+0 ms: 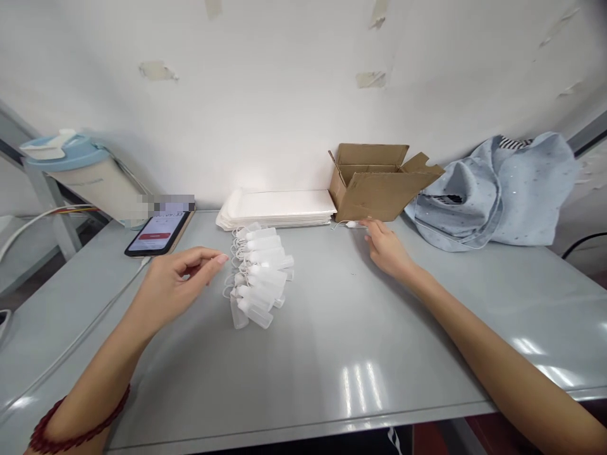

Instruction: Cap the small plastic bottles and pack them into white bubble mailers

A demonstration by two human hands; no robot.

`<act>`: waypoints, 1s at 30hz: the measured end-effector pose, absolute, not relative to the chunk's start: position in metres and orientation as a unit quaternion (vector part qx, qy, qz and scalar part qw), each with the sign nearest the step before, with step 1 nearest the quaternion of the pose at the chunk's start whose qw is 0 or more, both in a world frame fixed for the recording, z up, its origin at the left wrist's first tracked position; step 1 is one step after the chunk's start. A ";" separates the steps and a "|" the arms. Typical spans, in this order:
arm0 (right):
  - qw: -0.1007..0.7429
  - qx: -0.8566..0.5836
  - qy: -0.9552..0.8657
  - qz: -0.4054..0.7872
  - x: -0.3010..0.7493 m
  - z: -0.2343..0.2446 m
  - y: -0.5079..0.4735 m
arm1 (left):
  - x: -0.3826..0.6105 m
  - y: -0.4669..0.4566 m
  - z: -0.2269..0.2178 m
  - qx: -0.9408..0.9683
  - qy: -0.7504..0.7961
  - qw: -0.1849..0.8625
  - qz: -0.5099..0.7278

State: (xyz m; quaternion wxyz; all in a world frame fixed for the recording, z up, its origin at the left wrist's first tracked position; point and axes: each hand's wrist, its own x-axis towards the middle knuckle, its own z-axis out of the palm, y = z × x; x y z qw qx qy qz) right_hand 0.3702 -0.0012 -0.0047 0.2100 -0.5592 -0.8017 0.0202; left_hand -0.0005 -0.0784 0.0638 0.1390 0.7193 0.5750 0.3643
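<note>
A heap of small translucent plastic bottles (265,275) with white caps and thin string loops lies on the grey table, overlapping in a rough column. Just left of the heap is my left hand (177,281), its thumb and forefinger drawn together close to the loops; whatever is between the tips, if anything, is too small to make out. My right hand (386,249) reaches to the front of the cardboard box, with its fingers closed at a small white-capped piece (351,224) with a string. It looks like another such bottle, its body mostly hidden by the fingers.
A stack of white padded envelopes (279,207) lies against the wall beside an open cardboard box (379,193). At left are a phone (159,230) with a cable (90,325) and a tumbler (90,180). A light blue cloth bag (497,196) sits at right.
</note>
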 end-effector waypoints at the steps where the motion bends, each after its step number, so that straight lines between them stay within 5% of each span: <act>1: 0.212 -0.559 -0.801 0.016 0.370 -0.005 0.000 | 0.000 -0.078 0.065 0.716 0.587 0.132 0.355; 17: 0.226 -0.550 -0.803 0.039 0.376 0.006 -0.002 | 0.046 -0.104 0.058 0.805 0.495 -0.033 0.326; 24: 0.247 -0.518 -0.808 0.134 0.342 0.043 -0.047 | 0.055 -0.112 0.056 0.820 0.460 0.089 0.327; 30: 0.253 -0.451 -0.790 0.329 0.313 0.063 -0.080 | 0.060 -0.112 0.054 0.793 0.480 0.207 0.313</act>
